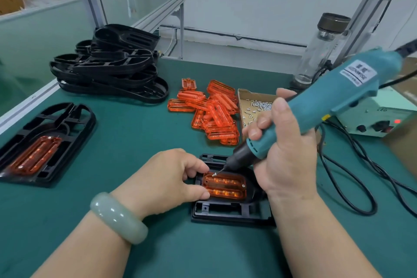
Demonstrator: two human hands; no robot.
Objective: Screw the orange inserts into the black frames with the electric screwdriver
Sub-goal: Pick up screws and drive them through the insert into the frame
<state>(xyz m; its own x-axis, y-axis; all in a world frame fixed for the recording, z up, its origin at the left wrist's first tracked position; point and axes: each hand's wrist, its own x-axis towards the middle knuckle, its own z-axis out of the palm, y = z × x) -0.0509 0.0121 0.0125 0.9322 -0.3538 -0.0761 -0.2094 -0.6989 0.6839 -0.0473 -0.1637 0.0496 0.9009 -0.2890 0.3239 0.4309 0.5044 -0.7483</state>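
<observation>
The insert (224,186) sits in a black frame (230,210) on the table (135,142), lower centre. The left hand (167,178) pinches the insert's left end. The right hand (282,156) grips the screwdriver (316,108), whose bit rests on a screw (214,174) at the insert's upper-left corner.

Light: you're under bright, even light from above.
Shadows: soft, faint on your green mat (135,140).
Edges: bent, slightly blurred.
</observation>
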